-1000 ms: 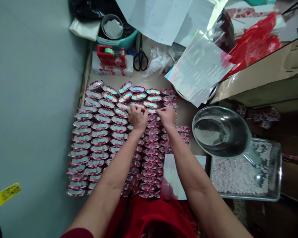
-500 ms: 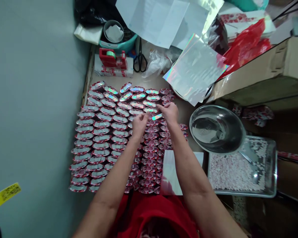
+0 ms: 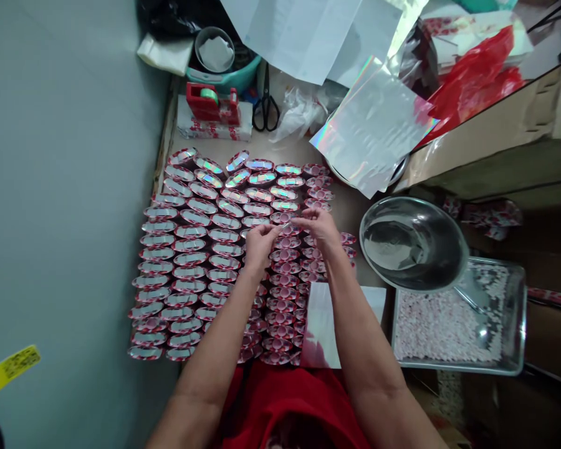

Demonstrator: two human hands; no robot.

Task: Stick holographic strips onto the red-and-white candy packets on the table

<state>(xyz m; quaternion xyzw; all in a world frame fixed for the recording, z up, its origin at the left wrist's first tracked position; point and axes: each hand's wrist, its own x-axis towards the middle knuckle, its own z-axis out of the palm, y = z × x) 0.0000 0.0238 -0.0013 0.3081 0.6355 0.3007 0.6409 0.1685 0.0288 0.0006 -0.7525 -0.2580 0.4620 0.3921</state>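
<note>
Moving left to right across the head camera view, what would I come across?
Yellow label, red tape dispenser, left hand, right hand, steel bowl.

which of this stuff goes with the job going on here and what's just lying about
Likely in the job:
- small shiny strip between left hand and right hand
- rows of oval-ended packs
- silvery sheet by the right forearm

Seemingly lying about:
- scissors
- red tape dispenser
- steel bowl
- red plastic bag
</note>
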